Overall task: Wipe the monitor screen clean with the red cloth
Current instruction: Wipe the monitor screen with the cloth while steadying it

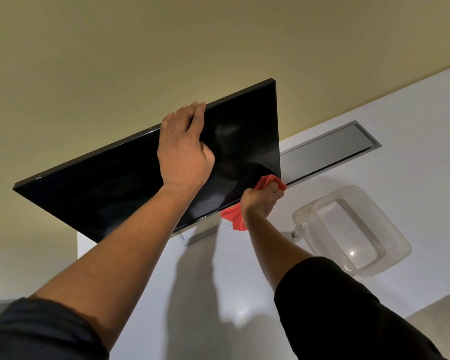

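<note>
A black monitor (109,188) with a dark, switched-off screen stands on a white desk (374,178), tilted in view. My left hand (183,149) grips its top edge, fingers hooked over the rim and thumb on the screen. My right hand (261,202) holds the crumpled red cloth (269,181) and presses it against the screen's lower right corner. A tail of the cloth hangs below the wrist. The monitor's silver stand (198,235) shows under the bottom bezel.
A clear plastic container (390,224) lies on the desk to the right of the monitor. A grey cable tray slot (330,149) runs along the desk's back edge behind the screen. A beige wall (166,48) rises behind.
</note>
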The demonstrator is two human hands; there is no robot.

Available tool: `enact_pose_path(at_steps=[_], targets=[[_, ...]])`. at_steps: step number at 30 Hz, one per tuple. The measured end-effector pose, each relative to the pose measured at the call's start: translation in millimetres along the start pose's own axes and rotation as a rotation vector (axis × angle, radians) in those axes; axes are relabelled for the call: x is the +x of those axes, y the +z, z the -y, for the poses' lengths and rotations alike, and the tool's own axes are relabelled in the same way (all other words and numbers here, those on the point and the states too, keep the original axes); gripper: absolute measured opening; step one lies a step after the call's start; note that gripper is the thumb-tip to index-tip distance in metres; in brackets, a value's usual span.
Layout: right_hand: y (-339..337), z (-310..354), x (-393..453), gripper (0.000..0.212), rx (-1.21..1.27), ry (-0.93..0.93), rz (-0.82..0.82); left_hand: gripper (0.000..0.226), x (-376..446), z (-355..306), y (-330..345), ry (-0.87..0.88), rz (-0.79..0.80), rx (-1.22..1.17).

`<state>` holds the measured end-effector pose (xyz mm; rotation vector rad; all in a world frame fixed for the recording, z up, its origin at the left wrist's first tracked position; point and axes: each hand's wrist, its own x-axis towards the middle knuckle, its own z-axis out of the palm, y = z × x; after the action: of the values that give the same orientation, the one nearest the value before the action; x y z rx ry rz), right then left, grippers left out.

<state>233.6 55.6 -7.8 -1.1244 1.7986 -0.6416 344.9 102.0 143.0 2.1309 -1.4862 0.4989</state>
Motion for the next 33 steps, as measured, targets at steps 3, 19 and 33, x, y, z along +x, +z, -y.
enact_pose_path(at_steps=[3,19,33], targets=[[7.4,-10.3,-15.6,0.050,0.052,0.000,0.070,0.068,-0.1,-0.3,-0.6,-0.001,0.001,0.000],[-2.5,6.7,0.6,0.035,0.122,-0.048,-0.028,0.070,0.7,0.6,-7.9,-0.003,0.065,0.005],[1.7,2.8,-23.2,0.035,0.008,-0.392,0.001,0.079,-0.8,10.2,-16.8,0.087,0.191,0.030]])
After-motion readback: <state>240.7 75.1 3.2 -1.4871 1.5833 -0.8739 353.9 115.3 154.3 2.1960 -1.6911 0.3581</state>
